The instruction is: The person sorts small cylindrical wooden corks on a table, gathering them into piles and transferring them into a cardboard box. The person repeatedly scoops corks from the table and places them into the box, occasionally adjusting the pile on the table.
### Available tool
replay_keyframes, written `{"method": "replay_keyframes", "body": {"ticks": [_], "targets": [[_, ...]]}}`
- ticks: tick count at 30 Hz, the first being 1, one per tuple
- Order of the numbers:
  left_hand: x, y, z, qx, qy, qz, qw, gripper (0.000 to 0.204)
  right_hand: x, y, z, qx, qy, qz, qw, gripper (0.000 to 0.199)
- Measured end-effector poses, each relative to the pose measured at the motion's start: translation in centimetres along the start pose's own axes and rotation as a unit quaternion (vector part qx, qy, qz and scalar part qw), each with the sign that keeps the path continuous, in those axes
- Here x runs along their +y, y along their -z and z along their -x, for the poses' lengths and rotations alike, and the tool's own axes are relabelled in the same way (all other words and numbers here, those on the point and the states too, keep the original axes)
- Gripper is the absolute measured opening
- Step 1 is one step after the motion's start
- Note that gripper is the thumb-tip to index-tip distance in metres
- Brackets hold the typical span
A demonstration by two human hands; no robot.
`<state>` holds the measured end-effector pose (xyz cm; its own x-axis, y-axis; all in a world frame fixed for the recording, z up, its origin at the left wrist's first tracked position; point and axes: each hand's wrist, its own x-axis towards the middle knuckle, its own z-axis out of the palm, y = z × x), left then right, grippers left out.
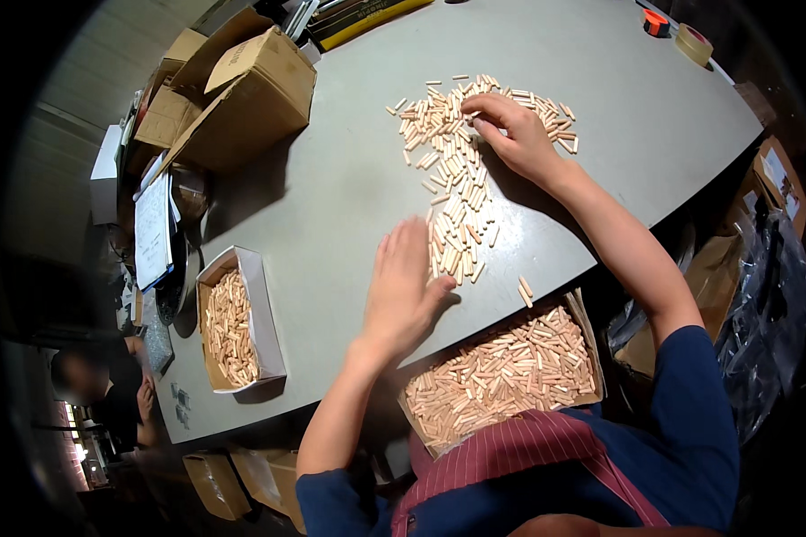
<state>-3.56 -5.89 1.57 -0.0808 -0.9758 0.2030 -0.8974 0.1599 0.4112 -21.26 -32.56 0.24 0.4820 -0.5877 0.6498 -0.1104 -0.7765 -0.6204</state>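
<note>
Grey counter (331, 197) with a long scatter of small wooden dowel pins (457, 170) running from the far middle toward the near edge. Right hand (510, 134) reaches out over the far end of the scatter, fingers (475, 106) curled and pinched together on pins at the top of the pile; cannot tell how many it grips. Left hand (403, 291) lies flat on the counter, palm down, fingers straight and close together, its thumb side pressed against the near end of the pin scatter. Just below the counter edge, at the person's lap, an open cardboard box (591, 345) is filled with the same pins. A white tray (264, 309) at the left of the counter holds more pins. Large open cardboard boxes (242, 98) stand at the far left corner, a clipboard with papers (152, 233) beside them. Tape rolls (694, 43) sit at the far right edge. Another person (107, 394) sits low at the left.
</note>
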Motion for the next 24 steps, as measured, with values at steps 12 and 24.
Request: {"method": "replay_keyframes", "body": {"ticks": [12,24], "targets": [[0.4,0.0,5.1,-0.024,0.072,0.447,0.891,0.080,-6.4,5.4,11.7,-0.016,-0.259,-0.247,0.934,0.040],[-1.1,2.4,10.2,0.106,0.166,0.075,0.978,0.056,-10.7,2.6,13.5,-0.113,0.005,0.222,0.968,0.056]]}}
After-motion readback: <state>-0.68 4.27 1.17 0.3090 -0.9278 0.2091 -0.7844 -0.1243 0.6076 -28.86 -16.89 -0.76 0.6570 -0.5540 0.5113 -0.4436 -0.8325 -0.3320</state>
